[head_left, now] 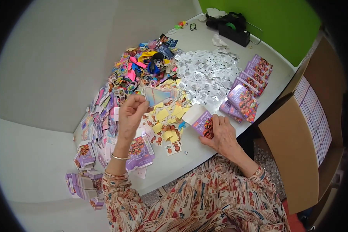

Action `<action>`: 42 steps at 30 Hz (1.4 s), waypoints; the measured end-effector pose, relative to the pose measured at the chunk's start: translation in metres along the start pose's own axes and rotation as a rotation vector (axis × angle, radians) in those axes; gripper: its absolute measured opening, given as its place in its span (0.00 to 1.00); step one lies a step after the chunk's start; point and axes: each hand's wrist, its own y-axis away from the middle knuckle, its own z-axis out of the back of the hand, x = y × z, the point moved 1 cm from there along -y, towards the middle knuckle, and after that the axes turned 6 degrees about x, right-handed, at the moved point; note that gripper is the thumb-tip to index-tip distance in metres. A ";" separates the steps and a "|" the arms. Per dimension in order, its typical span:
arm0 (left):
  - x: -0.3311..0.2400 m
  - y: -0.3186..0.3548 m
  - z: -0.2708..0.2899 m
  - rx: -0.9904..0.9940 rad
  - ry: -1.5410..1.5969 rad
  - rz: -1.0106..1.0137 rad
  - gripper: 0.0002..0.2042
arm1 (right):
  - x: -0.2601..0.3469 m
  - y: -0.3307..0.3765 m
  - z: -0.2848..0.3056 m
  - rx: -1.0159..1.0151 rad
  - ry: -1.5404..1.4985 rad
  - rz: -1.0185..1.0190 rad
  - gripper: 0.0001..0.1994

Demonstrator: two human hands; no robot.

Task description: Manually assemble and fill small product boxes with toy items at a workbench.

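Observation:
My left hand [130, 116] is closed, pinching a flat, shiny piece with a pale blue holographic sheen [157, 96] between thumb and fingertips. It is raised over the table; whether it is a card or a small packet I cannot tell. To its right, my right hand [225, 137] grips a small purple cardboard box [201, 123] printed with colourful cartoon figures. The box's white end flap [195, 112] stands up, turned toward my left hand. Below and between my hands lie yellow paper squares [162, 115] and cartoon sticker sheets [173, 148].
Heaped on the table [195, 154] are colourful hair ties [133, 71] and silvery-white packets [207, 73]. Filled purple boxes [243, 102] lean at right, flat purple cartons [83, 185] at left. A black tape dispenser [234, 34] stands behind. A large carton [290, 154] full of boxes is at right.

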 end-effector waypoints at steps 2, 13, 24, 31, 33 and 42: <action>0.008 0.005 -0.017 -0.060 0.132 0.065 0.03 | -0.002 -0.001 0.003 0.042 -0.174 -0.055 0.36; 0.063 0.045 -0.128 0.012 0.711 0.367 0.07 | 0.007 -0.006 0.010 0.085 -0.824 0.254 0.41; 0.011 -0.007 -0.079 0.494 -0.164 0.002 0.10 | -0.001 0.001 0.023 0.382 -0.313 0.413 0.40; -0.006 -0.002 -0.063 -0.097 -0.129 -0.041 0.05 | -0.005 0.005 0.016 0.116 -0.179 0.237 0.38; -0.014 0.011 -0.067 -0.147 -0.196 -0.106 0.04 | -0.007 0.004 0.012 0.023 -0.161 0.096 0.38; 0.006 0.042 -0.096 -0.191 -0.519 -0.296 0.07 | 0.007 0.005 0.000 -0.034 -0.136 0.093 0.41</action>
